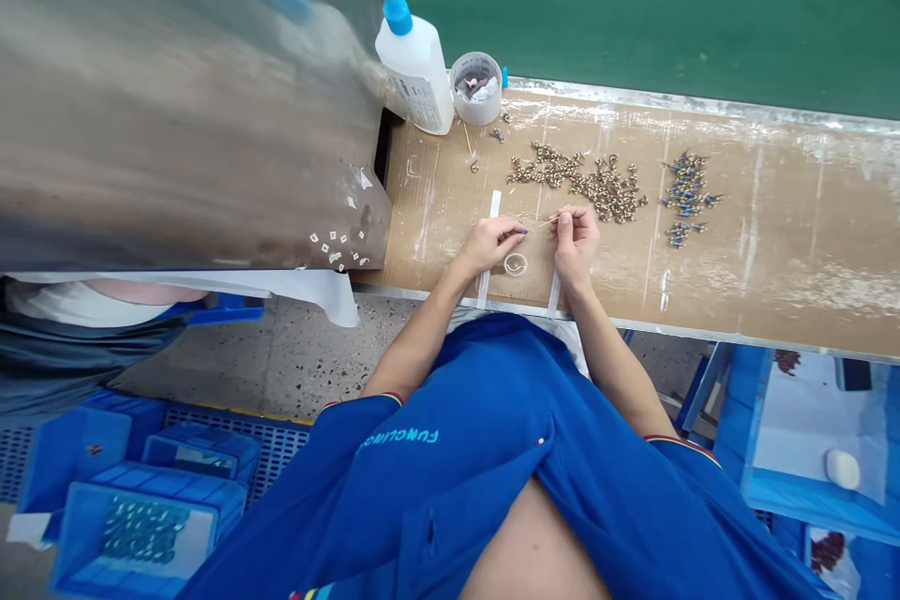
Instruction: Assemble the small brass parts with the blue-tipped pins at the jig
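Observation:
My left hand (490,242) pinches a small blue-tipped metal piece (524,232) at its fingertips. A thin toothpick-like stick (546,222) is held in my closed right hand (577,242), its tip pointing left toward that piece. Just below the fingertips lies a small clear round dish (516,264); its contents are too small to tell. Beyond my hands spreads a heap of small brass-coloured metal parts (610,189). To their right are grouped similar pieces with blue ends (685,186).
A white bottle (422,75) with a blue nozzle stands beside a tape roll (478,89) holding scraps. Another thin stick (467,139) lies nearby. A large metal panel (211,112) borders the cardboard-covered bench (787,234) at left. Blue bins (147,478) sit below; another person is at far left.

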`<state>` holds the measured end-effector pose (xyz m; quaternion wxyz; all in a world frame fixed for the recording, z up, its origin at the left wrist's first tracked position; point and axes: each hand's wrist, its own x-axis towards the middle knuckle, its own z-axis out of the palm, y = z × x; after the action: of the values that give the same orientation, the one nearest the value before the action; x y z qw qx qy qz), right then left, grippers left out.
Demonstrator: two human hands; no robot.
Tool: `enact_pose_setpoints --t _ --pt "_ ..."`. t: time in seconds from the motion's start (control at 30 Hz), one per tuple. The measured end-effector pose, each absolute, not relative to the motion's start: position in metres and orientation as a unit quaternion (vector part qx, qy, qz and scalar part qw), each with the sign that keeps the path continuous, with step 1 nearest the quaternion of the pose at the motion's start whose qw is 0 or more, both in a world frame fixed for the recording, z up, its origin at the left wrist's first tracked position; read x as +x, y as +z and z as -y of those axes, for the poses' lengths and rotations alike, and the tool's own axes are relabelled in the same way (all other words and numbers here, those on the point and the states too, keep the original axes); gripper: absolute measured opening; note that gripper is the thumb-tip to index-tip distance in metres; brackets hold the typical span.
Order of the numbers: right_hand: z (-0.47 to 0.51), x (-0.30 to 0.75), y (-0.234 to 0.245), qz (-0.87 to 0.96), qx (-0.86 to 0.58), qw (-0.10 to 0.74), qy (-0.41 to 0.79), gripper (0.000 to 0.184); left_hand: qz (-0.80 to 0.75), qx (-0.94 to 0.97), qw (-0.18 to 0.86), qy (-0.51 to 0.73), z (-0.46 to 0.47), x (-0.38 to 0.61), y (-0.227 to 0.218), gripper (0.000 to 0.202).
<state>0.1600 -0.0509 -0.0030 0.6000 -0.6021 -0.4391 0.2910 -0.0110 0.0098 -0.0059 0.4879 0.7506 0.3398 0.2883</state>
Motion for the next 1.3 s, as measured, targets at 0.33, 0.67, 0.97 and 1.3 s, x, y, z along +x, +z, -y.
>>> enact_pose_setpoints --t 0.33,0.67,0.97,1.3 --pt "0.0538 0.1542 -0.0078 0.459 -0.615 0.578 0.276 0.046 -0.342 0.762 0.463 0.296 -0.0090 -0.0079 -0.0067 0.014" --pt "0.0545 0.1527 -0.0073 0.461 -0.618 0.574 0.275 0.045 -0.348 0.743 0.486 0.300 -0.0097 -0.0079 -0.0079 0.013" --pt "0.0563 0.1523 -0.0026 0.484 -0.624 0.555 0.262 0.045 -0.354 0.744 0.489 0.288 -0.0096 -0.0082 -0.0056 0.015" --pt "0.0597 0.1510 0.0006 0.508 -0.617 0.552 0.238 0.045 -0.345 0.721 0.525 0.293 -0.0107 -0.0097 -0.0025 0.012"
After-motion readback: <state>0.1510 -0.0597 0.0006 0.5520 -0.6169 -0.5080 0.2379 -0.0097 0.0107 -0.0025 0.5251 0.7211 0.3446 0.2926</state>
